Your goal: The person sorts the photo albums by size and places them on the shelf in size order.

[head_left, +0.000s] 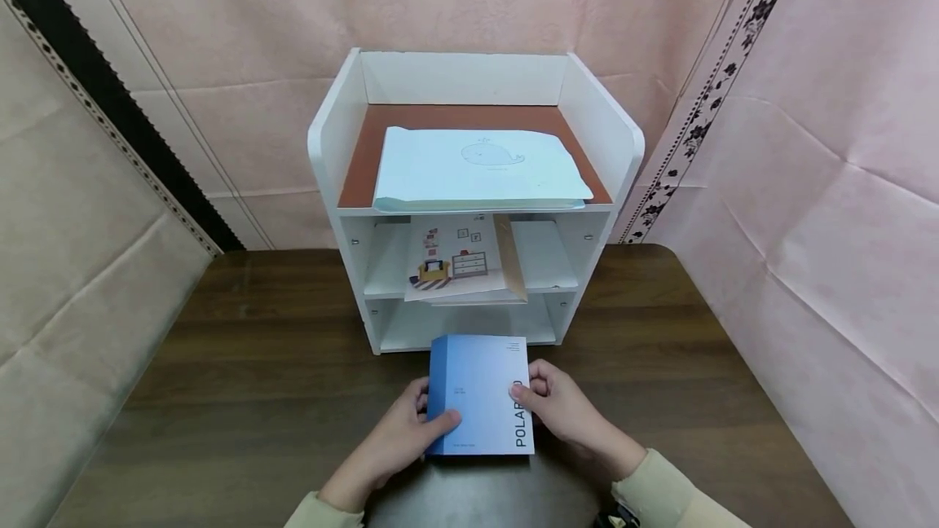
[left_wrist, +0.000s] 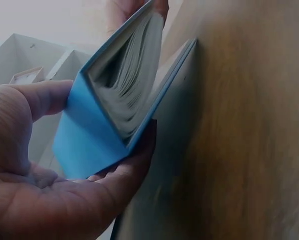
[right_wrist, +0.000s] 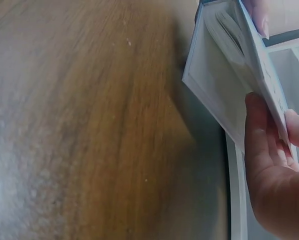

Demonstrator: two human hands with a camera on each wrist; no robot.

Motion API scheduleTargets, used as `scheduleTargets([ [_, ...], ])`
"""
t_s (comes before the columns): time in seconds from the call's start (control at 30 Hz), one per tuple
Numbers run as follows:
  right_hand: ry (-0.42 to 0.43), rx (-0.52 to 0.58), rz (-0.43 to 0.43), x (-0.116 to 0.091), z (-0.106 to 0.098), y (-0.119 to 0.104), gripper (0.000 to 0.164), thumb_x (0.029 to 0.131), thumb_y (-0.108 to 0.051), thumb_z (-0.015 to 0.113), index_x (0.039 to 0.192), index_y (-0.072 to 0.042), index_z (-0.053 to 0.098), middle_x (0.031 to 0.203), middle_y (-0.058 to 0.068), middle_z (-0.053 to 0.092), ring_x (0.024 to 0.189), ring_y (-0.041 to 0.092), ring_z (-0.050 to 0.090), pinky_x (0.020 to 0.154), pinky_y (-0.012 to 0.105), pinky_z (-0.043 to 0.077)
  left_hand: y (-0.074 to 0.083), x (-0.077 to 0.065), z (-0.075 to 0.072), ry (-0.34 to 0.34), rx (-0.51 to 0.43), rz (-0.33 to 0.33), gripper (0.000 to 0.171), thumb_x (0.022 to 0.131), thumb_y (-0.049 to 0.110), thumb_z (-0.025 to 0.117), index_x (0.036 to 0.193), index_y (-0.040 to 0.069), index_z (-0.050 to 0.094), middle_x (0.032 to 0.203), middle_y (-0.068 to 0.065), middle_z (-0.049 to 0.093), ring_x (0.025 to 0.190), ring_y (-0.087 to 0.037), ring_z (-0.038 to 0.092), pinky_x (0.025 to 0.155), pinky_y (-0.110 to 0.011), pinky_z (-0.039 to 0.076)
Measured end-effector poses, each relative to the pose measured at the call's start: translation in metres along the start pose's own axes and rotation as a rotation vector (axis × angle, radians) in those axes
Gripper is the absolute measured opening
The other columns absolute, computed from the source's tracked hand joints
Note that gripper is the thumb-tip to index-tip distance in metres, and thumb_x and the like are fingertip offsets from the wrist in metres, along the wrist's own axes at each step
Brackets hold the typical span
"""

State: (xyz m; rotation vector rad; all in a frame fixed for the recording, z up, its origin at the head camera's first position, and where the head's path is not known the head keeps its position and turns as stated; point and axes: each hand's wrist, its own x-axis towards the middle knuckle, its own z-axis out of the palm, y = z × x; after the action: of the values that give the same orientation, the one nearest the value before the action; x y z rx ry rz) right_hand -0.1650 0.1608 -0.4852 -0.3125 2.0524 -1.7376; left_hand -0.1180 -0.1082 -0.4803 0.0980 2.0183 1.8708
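A blue hardcover book [head_left: 480,398], with black lettering starting "POLA" along its right edge, is held above the table in front of the shelf. My left hand [head_left: 405,434] grips it at the spine, thumb on the front cover, the other fingers underneath. My right hand [head_left: 565,407] pinches the opposite edge, its thumb on the front cover. In the left wrist view the book [left_wrist: 92,132] shows fanned pages between parted covers. In the right wrist view the right hand's fingers [right_wrist: 259,135] reach behind the front cover, while the back cover [right_wrist: 209,95] hangs apart from the pages.
A white shelf unit [head_left: 469,76] stands behind the hands on a dark wooden table [head_left: 242,398]. Pale blue whale-printed sheets or a folder [head_left: 477,169] lie on its top. Illustrated papers [head_left: 455,259] stick out from the middle shelf. Pink fabric [head_left: 822,186] hangs around the table.
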Motion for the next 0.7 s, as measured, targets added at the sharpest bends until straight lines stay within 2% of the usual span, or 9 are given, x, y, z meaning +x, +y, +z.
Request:
scheduleTargets([
  [0.2,0.016,-0.042,-0.019,-0.0035,0.0029,-0.0065,0.025,0.097,-0.017,0.061,0.11,0.001,0.05,0.093,0.011,0.07,0.087,0.023,0.068,0.071,0.038,0.056,0.0007,0.0001,0.0043,0.006,-0.079,-0.005,0.088,0.088,0.03,0.073,0.145,-0.007,0.018,0.131,-0.029,0.047,0.119,-0.04,0.052,0.084,-0.048,0.053],
  [0.47,0.012,-0.06,-0.014,-0.0035,0.0039,-0.0098,0.02,0.096,-0.012,0.062,0.107,0.002,0.052,0.086,0.014,0.067,0.087,0.025,0.068,0.071,0.039,0.057,-0.0034,0.0009,0.004,-0.02,-0.179,0.004,0.084,0.089,0.025,0.072,0.145,-0.006,0.019,0.127,-0.025,0.052,0.115,-0.034,0.056,0.083,-0.046,0.053],
  [0.7,-0.011,-0.069,-0.001,-0.0063,0.0026,-0.0081,0.028,0.096,-0.023,0.063,0.111,-0.001,0.053,0.09,0.012,0.067,0.085,0.024,0.067,0.07,0.039,0.057,-0.0006,-0.0004,0.0024,0.004,-0.225,0.018,0.082,0.088,0.023,0.073,0.144,-0.006,0.021,0.125,-0.024,0.054,0.109,-0.031,0.06,0.082,-0.043,0.054],
])
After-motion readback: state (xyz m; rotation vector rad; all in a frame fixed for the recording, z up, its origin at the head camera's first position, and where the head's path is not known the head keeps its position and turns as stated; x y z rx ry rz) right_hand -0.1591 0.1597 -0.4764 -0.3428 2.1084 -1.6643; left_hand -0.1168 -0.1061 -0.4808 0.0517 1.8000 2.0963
